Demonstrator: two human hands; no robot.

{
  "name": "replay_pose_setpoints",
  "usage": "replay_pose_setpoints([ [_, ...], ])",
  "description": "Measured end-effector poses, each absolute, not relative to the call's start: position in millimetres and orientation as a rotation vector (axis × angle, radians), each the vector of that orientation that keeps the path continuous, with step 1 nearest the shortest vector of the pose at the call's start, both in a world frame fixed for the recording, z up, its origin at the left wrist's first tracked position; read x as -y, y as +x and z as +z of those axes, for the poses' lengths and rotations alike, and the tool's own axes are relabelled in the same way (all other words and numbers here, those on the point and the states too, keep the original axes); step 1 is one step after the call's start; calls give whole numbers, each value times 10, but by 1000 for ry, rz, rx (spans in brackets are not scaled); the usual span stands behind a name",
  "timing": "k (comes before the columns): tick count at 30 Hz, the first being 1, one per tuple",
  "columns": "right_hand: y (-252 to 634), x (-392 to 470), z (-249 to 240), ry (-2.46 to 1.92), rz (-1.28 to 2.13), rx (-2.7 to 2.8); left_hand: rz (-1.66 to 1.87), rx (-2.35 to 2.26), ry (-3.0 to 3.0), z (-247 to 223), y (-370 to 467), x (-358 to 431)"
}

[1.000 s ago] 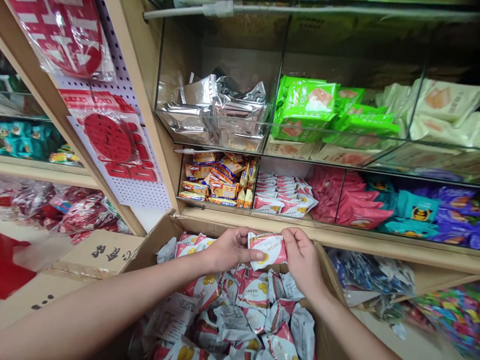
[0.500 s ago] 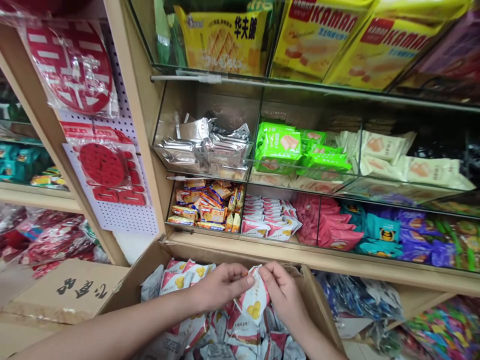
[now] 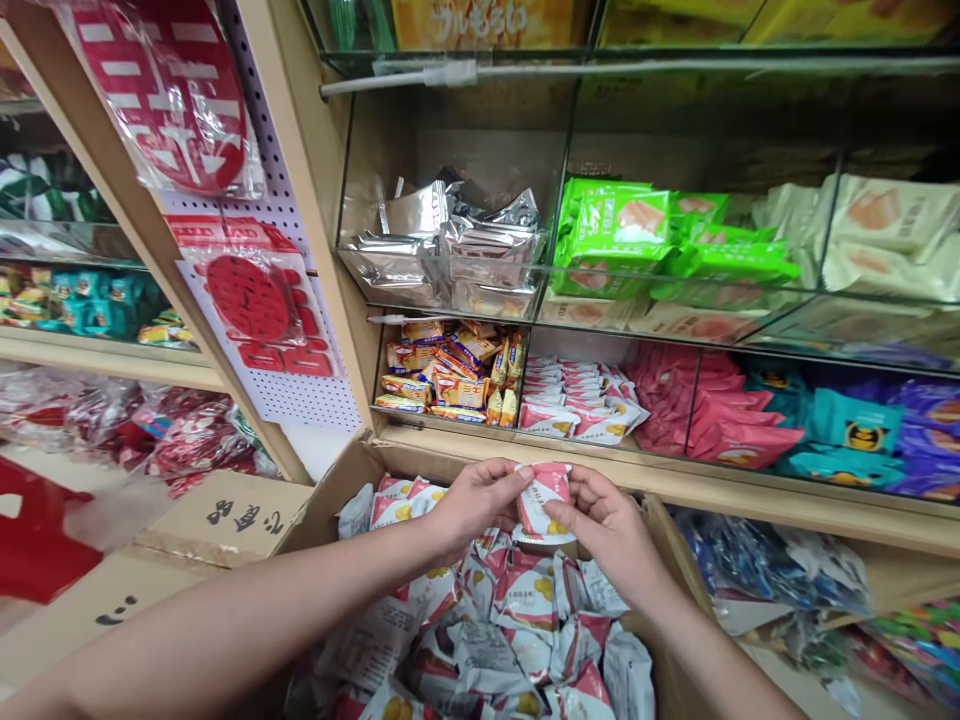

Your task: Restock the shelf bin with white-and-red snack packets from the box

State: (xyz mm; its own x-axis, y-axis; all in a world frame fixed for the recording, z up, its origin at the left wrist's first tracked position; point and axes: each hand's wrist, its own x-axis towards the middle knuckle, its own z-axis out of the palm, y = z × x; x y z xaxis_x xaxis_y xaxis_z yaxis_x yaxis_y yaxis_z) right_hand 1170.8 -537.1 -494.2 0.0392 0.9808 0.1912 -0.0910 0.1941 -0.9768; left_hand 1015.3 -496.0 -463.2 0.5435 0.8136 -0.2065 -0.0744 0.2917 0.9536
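A pink and white snack packet (image 3: 543,508) is held upright between both hands, over an open cardboard box (image 3: 679,560). My left hand (image 3: 484,500) pinches its left edge, thumb in front. On its right side, my right hand (image 3: 604,515) grips it with the thumb across the front. Loose packets of the same kind (image 3: 525,595) fill the box below, some face up, some showing grey-white backs. Behind the hands, similar packets (image 3: 581,400) lie in rows in a lower shelf compartment.
Beside that compartment are orange-wrapped snacks (image 3: 457,375) and pink packets (image 3: 731,415). Silver packets (image 3: 442,250) and green packets (image 3: 615,235) fill the glass-fronted shelf above. A closed carton with handwriting (image 3: 217,515) stands at left. Red decorations (image 3: 247,300) hang on a pegboard.
Both hands have raised the packet toward the shelf, and it now stands more upright with its front showing. The view has shifted down and closer to the lower shelves.
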Motion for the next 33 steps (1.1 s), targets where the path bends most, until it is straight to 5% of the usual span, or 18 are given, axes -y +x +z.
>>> replay_pose_setpoints([
  [9,11747,5415,-4891,-1086,938,1249,667,-766,1031,-4624,10120,4955],
  [15,12458,5242,-4238,-1645,-335,1527,579,-767,1183,-4661,10121,4957],
  [18,12700,4967,-4003,-2063,-645,1840,545,-682,1271,-4750,10158,4963],
  [33,12551,4432,-3961,-2645,-428,2305,356,-644,1455,-4816,10107,4988],
])
